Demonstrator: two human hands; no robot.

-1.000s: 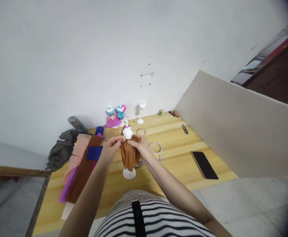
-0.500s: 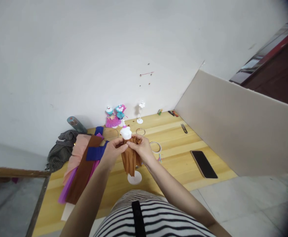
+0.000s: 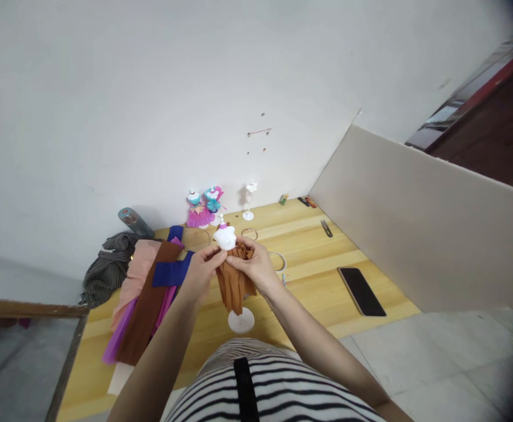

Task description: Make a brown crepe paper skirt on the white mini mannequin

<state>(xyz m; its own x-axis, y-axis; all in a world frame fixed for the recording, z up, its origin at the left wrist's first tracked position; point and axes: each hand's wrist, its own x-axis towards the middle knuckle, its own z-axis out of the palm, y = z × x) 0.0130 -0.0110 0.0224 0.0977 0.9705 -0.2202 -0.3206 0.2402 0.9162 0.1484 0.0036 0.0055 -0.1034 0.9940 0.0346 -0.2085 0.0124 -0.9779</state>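
Note:
A small white dress form (image 3: pixel 225 237) with a pink neck band stands on a round white base (image 3: pixel 241 320) in front of me. Brown crepe paper (image 3: pixel 233 287) hangs in pleats from its waist like a skirt. My left hand (image 3: pixel 201 271) pinches the paper's top edge at the waist's left side. On the right, my right hand (image 3: pixel 256 265) is closed on the gathered part of the same paper, thumb in front. The two thumbs nearly meet at the waist. The form's lower stem is hidden behind the paper.
Crepe paper strips (image 3: pixel 140 305) and a striped cloth (image 3: pixel 109 264) lie at left beside a bottle (image 3: pixel 134 221). Two dressed forms (image 3: pixel 200 214) and a bare one (image 3: pixel 248 199) stand by the wall. Tape rings (image 3: pixel 278 261), thread snips (image 3: pixel 326 228) and a phone (image 3: pixel 362 291) lie rightward.
Both hands stay at the waist with small finger shifts. The brown paper is bunched slightly differently under my right hand, and the white base shows a little lower.

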